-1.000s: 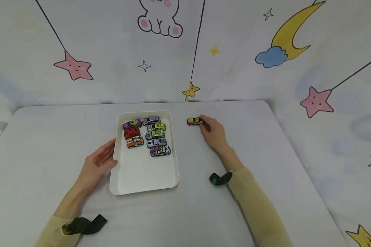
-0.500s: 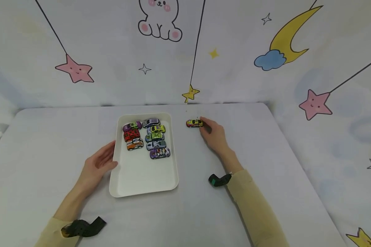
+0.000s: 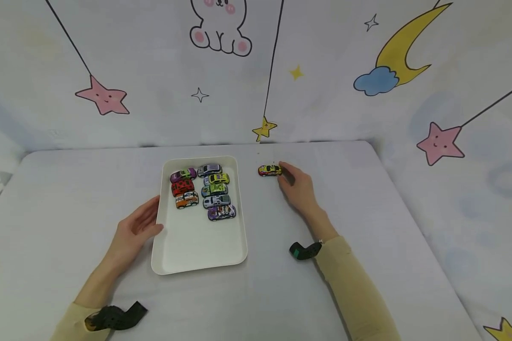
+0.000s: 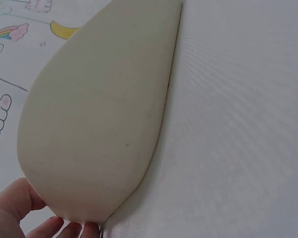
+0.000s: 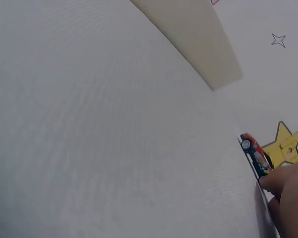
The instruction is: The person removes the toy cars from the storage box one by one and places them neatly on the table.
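A white tray (image 3: pixel 200 246) holds several small toy cars in two columns. My left hand (image 3: pixel 130 237) grips its left side, the thumb at the rim and the fingers along the outer wall. In the left wrist view, that hand's fingertips (image 4: pixel 92 230) touch the bottom of the wall. To the right of the tray, my right hand (image 3: pixel 297 187) pinches the right end of a yellow and red toy car (image 3: pixel 269 170) between thumb and fingers. The right wrist view shows this car (image 5: pixel 258 154) at the table surface; my hand hides its near end.
The tray's left column includes a purple and green car (image 3: pixel 183 175), a red one (image 3: pixel 182 187) and an orange one (image 3: pixel 187 200). A purple car (image 3: pixel 222 212) is lowest on the right. Behind the white table (image 3: pixel 89 189) stands a wall printed with cartoons (image 3: pixel 153 71).
The view has shifted slightly. Both hands keep their places, the left at the tray and the right at the toy car, which stays about where it was.
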The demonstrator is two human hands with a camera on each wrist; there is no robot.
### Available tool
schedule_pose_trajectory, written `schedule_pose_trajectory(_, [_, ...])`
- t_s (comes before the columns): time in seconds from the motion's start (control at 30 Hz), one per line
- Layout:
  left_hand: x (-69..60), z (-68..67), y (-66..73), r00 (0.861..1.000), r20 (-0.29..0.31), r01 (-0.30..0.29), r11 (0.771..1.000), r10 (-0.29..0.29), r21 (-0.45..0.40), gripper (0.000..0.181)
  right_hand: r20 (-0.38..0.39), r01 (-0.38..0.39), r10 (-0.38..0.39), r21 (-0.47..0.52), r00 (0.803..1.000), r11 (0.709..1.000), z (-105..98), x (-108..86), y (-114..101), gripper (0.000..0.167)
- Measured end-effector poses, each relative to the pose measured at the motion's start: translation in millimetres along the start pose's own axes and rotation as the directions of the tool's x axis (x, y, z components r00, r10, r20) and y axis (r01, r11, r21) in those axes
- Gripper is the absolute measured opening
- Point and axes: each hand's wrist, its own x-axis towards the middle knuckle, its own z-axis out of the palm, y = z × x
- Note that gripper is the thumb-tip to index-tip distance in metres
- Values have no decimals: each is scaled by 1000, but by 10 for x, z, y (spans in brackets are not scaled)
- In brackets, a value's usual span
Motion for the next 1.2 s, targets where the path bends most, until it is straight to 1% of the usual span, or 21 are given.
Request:
schedule_pose_trajectory(0.03, [-3,-1,0,1000,-2,0,1000,0,4,64,-17,6,-6,-2,1000,1000,3,-3,-7,43])
schedule_pose_trajectory(0.1, [-4,-3,0,1000,-6,-3,1000,3,8,64,-80,35,-35,0,996,999,12,-11,-32,43])
schedule_pose_trajectory(0.17, [1,-4,6,1000,-9,-4,1000,4,7,64,-155,77,-76,2,985,997,22,-21,-71,42])
schedule_pose_trajectory(0.2, [5,-4,9,1000,-10,-4,1000,4,4,64,-192,105,-101,6,976,994,32,-29,-101,41])
schedule_pose_trajectory(0.27, [17,-6,12,1000,-13,-7,1000,6,-3,64,-261,179,-167,19,951,984,80,-52,-171,37])
schedule_pose_trajectory(0.33, [25,-7,9,1000,-14,-7,1000,7,-13,64,-286,262,-242,34,927,964,147,-94,-256,34])
schedule_pose_trajectory(0.4, [28,-4,0,1000,-11,-7,1000,7,-31,64,-290,355,-326,50,900,934,234,-157,-348,30])
schedule_pose_trajectory(0.47, [27,-1,-10,1000,-10,-6,999,6,-34,64,-266,433,-402,70,876,899,311,-227,-449,28])
schedule_pose_trajectory(0.57, [25,4,-13,1000,-11,-5,1000,4,-31,64,-197,504,-478,116,856,856,400,-321,-582,28])
schedule_pose_trajectory(0.67, [21,5,-7,1000,-17,-5,1000,5,-17,64,-124,542,-528,177,840,822,461,-384,-686,31])
schedule_pose_trajectory(0.8, [18,2,4,1000,-15,-10,1000,10,-23,63,-56,571,-573,203,818,795,513,-424,-759,34])
schedule_pose_trajectory(0.83, [18,2,6,1000,-14,-11,1000,10,-25,63,-48,577,-580,200,813,792,523,-430,-768,34])
schedule_pose_trajectory(0.87, [18,1,7,1000,-14,-11,1000,10,-27,63,-39,576,-581,200,813,793,531,-435,-775,33])
schedule_pose_trajectory(0.97, [14,-3,5,1000,-13,-7,999,6,-31,64,-13,562,-571,197,821,803,552,-458,-799,31])
schedule_pose_trajectory(1.03, [8,-3,-1,1000,-14,-3,999,2,-34,64,14,552,-563,176,826,815,568,-478,-818,29])
schedule_pose_trajectory(1.13, [1,2,-9,1000,-13,-2,1000,1,-31,64,47,548,-553,92,832,832,581,-508,-859,29])
schedule_pose_trajectory(1.2, [-1,7,-12,1000,-13,-6,1000,5,-28,64,58,539,-540,30,840,842,580,-518,-883,29])
